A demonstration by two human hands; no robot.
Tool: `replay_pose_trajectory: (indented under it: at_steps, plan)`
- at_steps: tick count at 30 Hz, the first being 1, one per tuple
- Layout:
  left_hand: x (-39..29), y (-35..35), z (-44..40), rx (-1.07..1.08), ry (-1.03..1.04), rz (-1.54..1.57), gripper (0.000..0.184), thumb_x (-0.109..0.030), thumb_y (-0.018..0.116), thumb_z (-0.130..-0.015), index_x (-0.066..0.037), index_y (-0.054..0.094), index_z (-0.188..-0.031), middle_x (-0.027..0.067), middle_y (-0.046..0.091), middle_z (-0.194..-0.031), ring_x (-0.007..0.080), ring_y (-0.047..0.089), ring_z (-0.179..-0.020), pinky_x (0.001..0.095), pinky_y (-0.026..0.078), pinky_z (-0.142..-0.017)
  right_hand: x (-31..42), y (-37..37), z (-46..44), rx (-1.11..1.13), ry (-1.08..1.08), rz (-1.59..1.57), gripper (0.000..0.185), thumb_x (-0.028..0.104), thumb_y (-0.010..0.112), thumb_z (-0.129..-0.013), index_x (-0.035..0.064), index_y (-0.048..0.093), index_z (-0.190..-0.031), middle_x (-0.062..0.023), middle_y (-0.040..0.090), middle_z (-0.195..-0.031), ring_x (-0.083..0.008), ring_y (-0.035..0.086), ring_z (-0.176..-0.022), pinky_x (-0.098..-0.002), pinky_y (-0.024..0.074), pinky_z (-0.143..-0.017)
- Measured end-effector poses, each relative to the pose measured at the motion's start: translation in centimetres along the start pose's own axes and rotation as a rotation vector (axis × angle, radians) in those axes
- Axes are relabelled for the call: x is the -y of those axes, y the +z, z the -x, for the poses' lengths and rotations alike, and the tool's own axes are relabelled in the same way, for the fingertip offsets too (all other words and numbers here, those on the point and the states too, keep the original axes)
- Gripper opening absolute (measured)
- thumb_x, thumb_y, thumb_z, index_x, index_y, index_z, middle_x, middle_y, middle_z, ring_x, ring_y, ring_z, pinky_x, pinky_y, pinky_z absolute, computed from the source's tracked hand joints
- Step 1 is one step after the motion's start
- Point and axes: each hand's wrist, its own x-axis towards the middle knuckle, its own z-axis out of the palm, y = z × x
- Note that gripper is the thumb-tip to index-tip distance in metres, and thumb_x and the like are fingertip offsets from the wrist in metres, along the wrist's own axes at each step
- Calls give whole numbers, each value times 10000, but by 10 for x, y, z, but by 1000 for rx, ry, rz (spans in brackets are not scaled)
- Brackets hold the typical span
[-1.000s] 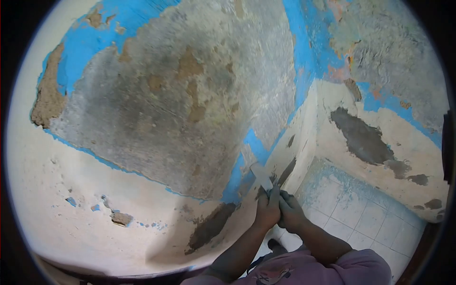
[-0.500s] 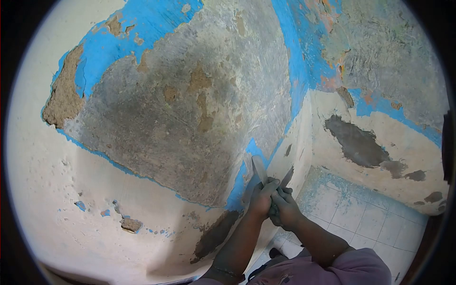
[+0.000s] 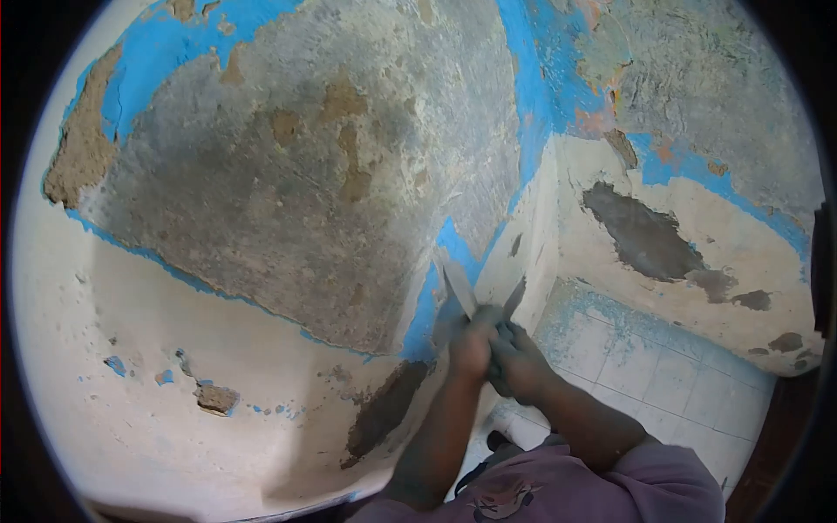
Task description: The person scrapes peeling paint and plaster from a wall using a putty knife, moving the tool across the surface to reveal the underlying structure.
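My left hand [image 3: 472, 351] is closed around a flat, pale metal scraper [image 3: 458, 288], whose blade points up and left toward the blue strip in the wall corner. Pressed against it, my right hand [image 3: 518, 365] is closed too; what lies between its fingers is hidden. Behind the hands is the wall [image 3: 192, 324], with cream paint, a large bare grey area [image 3: 261, 218] and blue paint edges. A dark grey patch [image 3: 388, 411] lies left of my left forearm.
On the right, the adjoining wall [image 3: 575, 235] has another dark grey patch [image 3: 645, 234] and more blue paint. Below it is a white tiled floor [image 3: 632, 357] with bluish dust along its edge. A foot shows near the bottom centre.
The blade has swung from lying more slanted to a steeper angle. Both hands have moved slightly left and up in view, still together, and the view itself has shifted.
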Motion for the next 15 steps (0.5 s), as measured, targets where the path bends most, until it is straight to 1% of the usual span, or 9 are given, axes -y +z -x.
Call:
replay_pose_trajectory:
  at_steps: [1, 4, 6, 8, 9, 10, 12, 13, 15]
  plan:
    - [-13, 4, -5, 12, -86, 18, 210, -196, 554, -788, -36, 565, -652, 37, 533, -587, 118, 494, -519, 249, 372, -492, 3, 4, -8, -26, 40, -368, 317, 293, 420, -907, 68, 376, -1126, -21, 452, -673, -89, 408, -468, -228, 323, -380]
    - [-22, 15, -10, 7, -18, -8, 126, -124, 535, -761, -41, 557, -670, 46, 518, -552, 128, 489, -466, 256, 382, -438, 31, 2, 3, -52, 75, -365, 361, 310, 437, -900, 67, 361, -1156, -35, 455, -710, -86, 418, -498, -228, 327, -380]
    - [6, 7, -1, 19, 14, 32, 144, -141, 549, -766, -40, 554, -664, 41, 517, -559, 121, 491, -487, 257, 385, -466, 5, -3, 5, -85, -15, -327, 413, 324, 451, -893, 68, 336, -1197, -36, 448, -719, -85, 423, -517, -224, 329, -382]
    - [15, 4, 3, -16, -78, 126, 155, -148, 552, -768, -33, 549, -665, 39, 517, -572, 116, 495, -501, 254, 392, -484, 0, -5, 8, 39, 89, -370, 416, 328, 462, -888, 77, 337, -1196, -25, 443, -708, -84, 421, -513, -219, 339, -391]
    - [21, -3, -11, -22, -43, 82, 152, -144, 549, -769, -23, 553, -679, 48, 529, -584, 127, 507, -510, 254, 404, -501, 12, 2, 5, -60, 115, -348, 320, 300, 447, -898, 90, 365, -1126, -11, 431, -681, -82, 418, -502, -215, 331, -374]
    - [7, 2, -14, -25, -53, 86, 152, -144, 549, -769, -23, 553, -679, 48, 529, -584, 127, 507, -510, 254, 404, -501, 23, 4, 4, -65, 125, -347, 320, 300, 447, -898, 90, 365, -1126, -11, 431, -681, -82, 418, -502, -215, 331, -374]
    - [-25, 14, -9, 23, -81, 154, 142, -141, 548, -767, -19, 557, -696, 59, 535, -581, 139, 515, -507, 257, 410, -497, 37, 6, 1, -13, 74, -427, 230, 285, 434, -906, 103, 382, -1037, -6, 429, -653, -80, 393, -438, -211, 300, -332]
    - [-33, 16, -2, 15, -81, 66, 145, -142, 558, -771, -1, 582, -747, 62, 556, -608, 140, 535, -548, 255, 407, -517, 34, 4, 2, 26, 43, -439, 197, 294, 415, -915, 111, 382, -981, -6, 421, -619, -79, 352, -368, -211, 253, -293]
    - [4, 9, 6, 32, -91, 120, 145, -140, 559, -769, 3, 579, -755, 65, 561, -615, 142, 539, -549, 254, 411, -520, 18, 3, 15, -27, 65, -437, 194, 299, 413, -916, 112, 378, -954, -6, 420, -612, -77, 338, -353, -211, 246, -289]
